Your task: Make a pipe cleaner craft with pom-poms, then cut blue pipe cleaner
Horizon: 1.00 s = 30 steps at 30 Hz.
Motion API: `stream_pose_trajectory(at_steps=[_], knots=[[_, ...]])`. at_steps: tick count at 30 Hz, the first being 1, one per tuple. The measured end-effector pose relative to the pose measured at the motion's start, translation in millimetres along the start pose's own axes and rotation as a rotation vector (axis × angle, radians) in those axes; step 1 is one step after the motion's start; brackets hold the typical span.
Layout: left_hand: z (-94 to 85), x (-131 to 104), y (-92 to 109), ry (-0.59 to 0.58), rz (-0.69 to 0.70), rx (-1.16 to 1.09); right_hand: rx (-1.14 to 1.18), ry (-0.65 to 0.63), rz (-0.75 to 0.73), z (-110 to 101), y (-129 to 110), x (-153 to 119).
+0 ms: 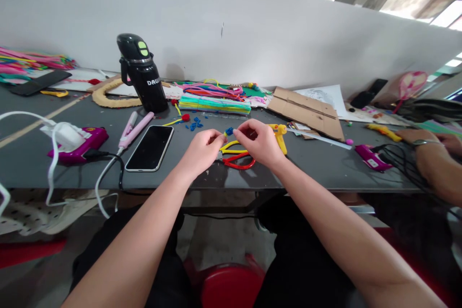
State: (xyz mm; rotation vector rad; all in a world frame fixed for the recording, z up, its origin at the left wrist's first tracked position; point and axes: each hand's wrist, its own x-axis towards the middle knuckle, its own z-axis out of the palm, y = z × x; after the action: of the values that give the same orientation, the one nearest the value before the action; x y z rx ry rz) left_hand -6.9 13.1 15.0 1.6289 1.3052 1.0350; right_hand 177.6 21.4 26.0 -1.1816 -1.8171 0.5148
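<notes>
We note a small blue-topped piece [228, 131] with a yellowish stem end, held just above the surface [325, 168] between the two hands. The left hand [206, 151] is nearly closed, thumb and fingertips pinched on the lower end; we take this as the steadying grip, since it leaves the blue top exposed. The right hand [260, 142] is curled, its fingertips drawn together at the blue top; whether they grip it or merely touch it, we cannot tell.

Pliers [239, 167] with red and yellow handles lie below and between the hands, presumably for easy reach. A yellow glue gun [281, 140] sits just beyond the right hand, partly hidden by it, a pale stick [319, 138] extending away to the right, probably so its length stays out of the working spot.

Loose blue bits [195, 123] lie beyond the left hand, near a red-tipped stem [185, 118]. We judge this nearness suits small parts. The coloured bundle [214, 104] lies farther back, lengthwise along the wall [224, 53], perhaps to save room in front. Phone [149, 148] and black bottle [144, 74] stand off left.
</notes>
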Motion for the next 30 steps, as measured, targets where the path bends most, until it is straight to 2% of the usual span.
stream_pose_trajectory(at_steps=[5, 11, 24, 30], knots=[[-0.5, -2, 4, -0.025, -0.04, -0.018, 0.218, -0.04, 0.114, -2, 5, 2], [-0.1, -5, 10, -0.039, -0.008, 0.003, 0.351, -0.113, 0.161, 4, 4, 2], [1.0, -7, 11, -0.089, -0.016, -0.028, 0.361, -0.11, 0.143, 7, 3, 1], [0.5, -6, 9, -0.086, -0.032, -0.023, 0.355, -0.123, 0.167, 0, 5, 2]])
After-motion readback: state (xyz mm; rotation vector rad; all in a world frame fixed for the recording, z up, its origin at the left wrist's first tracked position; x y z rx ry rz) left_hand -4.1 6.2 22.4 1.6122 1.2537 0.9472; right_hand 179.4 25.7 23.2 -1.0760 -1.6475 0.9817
